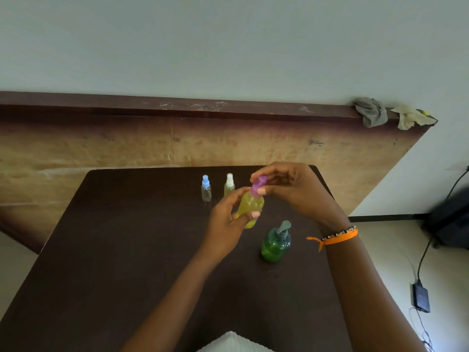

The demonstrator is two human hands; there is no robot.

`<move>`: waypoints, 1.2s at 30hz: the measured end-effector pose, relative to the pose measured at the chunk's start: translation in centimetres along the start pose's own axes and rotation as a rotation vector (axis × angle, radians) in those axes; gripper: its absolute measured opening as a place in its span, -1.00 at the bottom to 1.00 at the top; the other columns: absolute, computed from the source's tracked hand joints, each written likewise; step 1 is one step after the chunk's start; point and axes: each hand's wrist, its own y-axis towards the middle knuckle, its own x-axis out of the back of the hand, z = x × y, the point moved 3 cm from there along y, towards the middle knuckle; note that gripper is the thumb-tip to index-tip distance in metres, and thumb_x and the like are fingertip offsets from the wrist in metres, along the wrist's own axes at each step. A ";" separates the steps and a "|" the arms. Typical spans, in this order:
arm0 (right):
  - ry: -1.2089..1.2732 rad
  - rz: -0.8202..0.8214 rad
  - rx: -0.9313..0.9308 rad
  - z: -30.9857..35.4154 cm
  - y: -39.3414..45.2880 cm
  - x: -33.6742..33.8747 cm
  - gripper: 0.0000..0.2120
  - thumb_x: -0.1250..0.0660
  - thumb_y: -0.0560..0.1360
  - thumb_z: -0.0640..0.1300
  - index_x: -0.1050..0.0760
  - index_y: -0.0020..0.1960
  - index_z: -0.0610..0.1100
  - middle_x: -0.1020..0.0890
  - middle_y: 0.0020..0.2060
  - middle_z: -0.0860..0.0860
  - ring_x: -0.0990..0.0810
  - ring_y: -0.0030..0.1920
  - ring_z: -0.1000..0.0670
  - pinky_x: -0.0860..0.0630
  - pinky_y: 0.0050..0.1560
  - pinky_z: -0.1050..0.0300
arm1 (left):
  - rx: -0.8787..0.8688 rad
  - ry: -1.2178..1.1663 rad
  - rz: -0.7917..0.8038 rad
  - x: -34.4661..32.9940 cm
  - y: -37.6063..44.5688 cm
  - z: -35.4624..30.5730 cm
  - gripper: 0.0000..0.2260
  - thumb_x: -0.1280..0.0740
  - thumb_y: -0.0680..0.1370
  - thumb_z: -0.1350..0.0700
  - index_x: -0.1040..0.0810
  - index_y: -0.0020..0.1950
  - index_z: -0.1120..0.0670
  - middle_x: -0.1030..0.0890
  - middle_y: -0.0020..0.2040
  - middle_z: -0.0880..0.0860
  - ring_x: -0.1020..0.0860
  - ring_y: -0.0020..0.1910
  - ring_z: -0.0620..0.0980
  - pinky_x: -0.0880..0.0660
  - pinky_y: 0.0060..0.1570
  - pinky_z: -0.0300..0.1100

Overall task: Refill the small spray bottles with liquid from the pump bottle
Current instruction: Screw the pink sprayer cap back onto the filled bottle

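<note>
Above the dark table (127,250) I hold a small spray bottle (250,207) full of yellow liquid. My left hand (225,222) grips its body. My right hand (286,189) pinches its purple spray cap (257,186) at the top. The green pump bottle (275,243) with a grey pump head stands on the table just below my hands. Further back stand two more small spray bottles: a clear one with a blue cap (206,188) and one with a white cap (229,185) holding yellowish liquid.
A worn wooden board (127,148) leans behind the table, with two rags (371,111) on its top right corner. On the floor to the right lie a black power adapter (421,297) with its cable and a dark bag (449,219).
</note>
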 end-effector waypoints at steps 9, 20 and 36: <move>0.245 -0.024 -0.052 -1.7 -0.6 -1.1 -0.42 -0.34 0.48 -0.35 -0.27 0.43 -0.06 -0.56 0.22 0.02 -0.56 0.23 0.14 -0.49 0.22 0.25 | -0.027 0.023 -0.016 0.3 0.2 -0.8 -0.59 -0.35 0.46 0.34 -0.46 0.11 -0.15 -0.59 0.07 -0.04 -0.56 0.02 -0.29 -0.49 -0.10 -0.39; 0.296 -0.141 0.006 -1.9 -0.6 -2.1 -0.36 -0.37 0.50 -0.22 -0.14 0.47 -0.03 -0.47 0.32 0.01 -0.49 0.27 0.18 -0.48 0.23 0.24 | -0.034 0.022 0.014 0.4 0.1 -1.5 -0.61 -0.38 0.45 0.33 -0.48 0.16 -0.06 -0.59 0.09 -0.02 -0.55 0.06 -0.25 -0.50 -0.10 -0.38; 0.484 -0.018 -0.006 -2.3 -1.5 -2.2 -0.39 -0.21 0.52 -0.37 -0.12 0.51 -0.10 -0.57 0.27 -0.03 -0.52 0.31 -0.02 -0.51 0.24 0.11 | -0.025 0.008 0.042 0.8 0.2 -1.8 -0.62 -0.40 0.43 0.29 -0.49 0.13 -0.10 -0.60 0.05 -0.09 -0.56 0.06 -0.26 -0.50 -0.11 -0.38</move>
